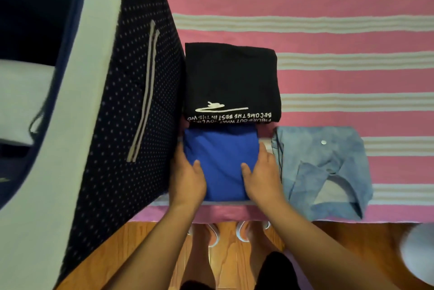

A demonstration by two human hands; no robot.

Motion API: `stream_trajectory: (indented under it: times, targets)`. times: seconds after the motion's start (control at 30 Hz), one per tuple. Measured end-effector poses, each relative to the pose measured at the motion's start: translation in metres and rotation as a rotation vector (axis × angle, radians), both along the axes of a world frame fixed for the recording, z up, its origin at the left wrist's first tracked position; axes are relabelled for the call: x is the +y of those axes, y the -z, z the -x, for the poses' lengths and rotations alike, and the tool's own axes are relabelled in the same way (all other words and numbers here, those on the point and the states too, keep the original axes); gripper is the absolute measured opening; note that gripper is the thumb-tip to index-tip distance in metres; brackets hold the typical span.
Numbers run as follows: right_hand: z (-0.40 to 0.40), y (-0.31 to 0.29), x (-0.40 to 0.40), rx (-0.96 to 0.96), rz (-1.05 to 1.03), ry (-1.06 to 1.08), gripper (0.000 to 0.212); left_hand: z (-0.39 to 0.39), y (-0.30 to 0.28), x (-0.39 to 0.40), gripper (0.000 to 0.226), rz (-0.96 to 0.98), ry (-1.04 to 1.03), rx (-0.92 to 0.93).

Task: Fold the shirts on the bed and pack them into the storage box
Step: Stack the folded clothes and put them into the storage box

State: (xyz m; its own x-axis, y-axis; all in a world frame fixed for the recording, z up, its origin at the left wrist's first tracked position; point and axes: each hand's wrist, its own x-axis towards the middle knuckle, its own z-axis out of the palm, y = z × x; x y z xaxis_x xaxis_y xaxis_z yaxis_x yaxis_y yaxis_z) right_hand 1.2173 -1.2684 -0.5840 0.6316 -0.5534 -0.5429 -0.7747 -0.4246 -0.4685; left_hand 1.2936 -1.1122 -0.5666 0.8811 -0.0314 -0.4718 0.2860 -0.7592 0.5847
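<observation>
On the bed: three shirts lie at the near edge of the pink bedspread with pale woven stripes [328,19], all folded into compact rectangles.
Folded so far: the black cotton T-shirt with white lettering and a white swoosh print [231,78] sits farthest in; the plain royal-blue knit shirt [220,155] lies just in front of it, their edges touching or overlapping; the faded light-blue denim button shirt [324,172] lies just beside the blue one, collar toward the bed edge.
Packed so far: none of these three, by my reading; each rests on the bedspread, not inside anything.
Storage box: the tall navy fabric box with small white dots, a pale grey rim and a grey strap handle [112,125] stands at the left, its wall just beside the black and blue shirts. The interior is dark and blurred; what it holds I cannot tell.
Left to do: probably lifting all three folded shirts into the box, the blue one first.
Left hand [187,177]: on the left edge of the blue shirt, thumb on top of the cloth, fingers tucked out of sight at the side, apparently gripping.
Right hand [263,172]: mirrors it on the right edge, thumb lying on the cloth, fingers curving down toward the gap beside the denim shirt.
Judgement: the two hands bracket the blue shirt as if to pick it up.
</observation>
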Motion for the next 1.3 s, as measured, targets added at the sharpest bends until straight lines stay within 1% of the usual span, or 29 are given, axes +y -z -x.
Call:
stream_trajectory:
  times: [0.07,0.1,0.17,0.2,0.3,0.37,0.43,0.47,0.57,0.6,0.63,0.67,0.7,0.73,0.8,0.87,0.93,0.97,1.0,1.03,1.1,1.23,1.3]
  targets:
    - [-0.003,0.007,-0.003,0.009,-0.096,0.059,0.075,0.003,0.011,0.006,0.057,0.023,-0.073,0.170]
    - [-0.008,0.007,-0.005,0.004,-0.163,0.115,0.071,0.001,0.013,0.005,0.051,0.039,-0.090,0.209]
    - [-0.014,0.005,-0.006,-0.043,-0.360,0.253,0.059,-0.003,0.014,0.002,0.043,0.087,-0.138,0.274]
    - [-0.011,0.004,-0.006,-0.037,-0.417,0.273,0.054,-0.001,0.012,0.003,0.038,0.084,-0.138,0.326]
    - [0.017,-0.002,0.003,0.084,-0.406,0.246,0.042,0.022,0.009,0.017,0.031,0.011,-0.121,0.502]
    - [0.033,-0.014,0.008,0.140,-0.448,0.290,0.037,0.037,-0.002,0.025,0.027,0.046,-0.171,0.540]
    - [0.040,-0.029,0.008,0.093,-0.457,0.284,0.033,0.045,-0.022,0.025,0.017,0.122,-0.208,0.463]
    - [0.043,-0.040,0.007,0.036,-0.444,0.274,0.031,0.049,-0.037,0.022,0.011,0.139,-0.203,0.397]
    - [0.047,-0.090,-0.001,-0.178,-0.329,0.277,0.032,0.049,-0.097,0.004,0.009,0.139,-0.156,0.132]
    - [0.040,-0.114,-0.009,-0.253,-0.295,0.288,0.036,0.042,-0.121,-0.006,0.018,0.156,-0.149,0.050]
    - [0.030,-0.134,-0.019,-0.331,-0.271,0.304,0.042,0.030,-0.143,-0.020,0.034,0.164,-0.129,-0.036]
    - [0.013,-0.150,-0.032,-0.414,-0.253,0.321,0.049,0.014,-0.158,-0.033,0.048,0.164,-0.081,-0.142]
    - [-0.006,-0.160,-0.048,-0.492,-0.227,0.324,0.054,-0.005,-0.169,-0.048,0.058,0.130,-0.010,-0.245]
    - [-0.028,-0.166,-0.063,-0.561,-0.183,0.301,0.057,-0.026,-0.175,-0.063,0.062,0.096,0.060,-0.341]
    - [-0.076,-0.151,-0.090,-0.621,-0.067,0.197,0.056,-0.070,-0.166,-0.087,0.057,0.002,0.129,-0.424]
    - [-0.114,-0.117,-0.105,-0.532,-0.047,0.099,0.054,-0.104,-0.133,-0.102,0.052,-0.132,0.147,-0.352]
    - [-0.128,-0.082,-0.110,-0.334,-0.079,-0.018,0.059,-0.119,-0.093,-0.109,0.054,-0.277,0.222,-0.176]
    - [-0.129,-0.068,-0.112,-0.251,-0.059,-0.064,0.062,-0.121,-0.076,-0.110,0.058,-0.335,0.259,-0.110]
    - [-0.128,-0.058,-0.114,-0.224,-0.040,-0.093,0.063,-0.124,-0.063,-0.108,0.062,-0.368,0.273,-0.089]
    - [-0.126,-0.052,-0.117,-0.237,-0.057,-0.107,0.065,-0.127,-0.053,-0.106,0.064,-0.364,0.268,-0.092]
    - [-0.122,-0.043,-0.125,-0.295,-0.164,-0.137,0.066,-0.135,-0.040,-0.100,0.066,-0.281,0.251,-0.099]
    - [-0.127,-0.021,-0.139,-0.385,-0.321,-0.220,0.068,-0.149,-0.020,-0.089,0.068,0.015,0.237,-0.057]
    - [-0.138,-0.012,-0.146,-0.430,-0.423,-0.186,0.068,-0.159,-0.014,-0.092,0.067,0.145,0.188,-0.014]
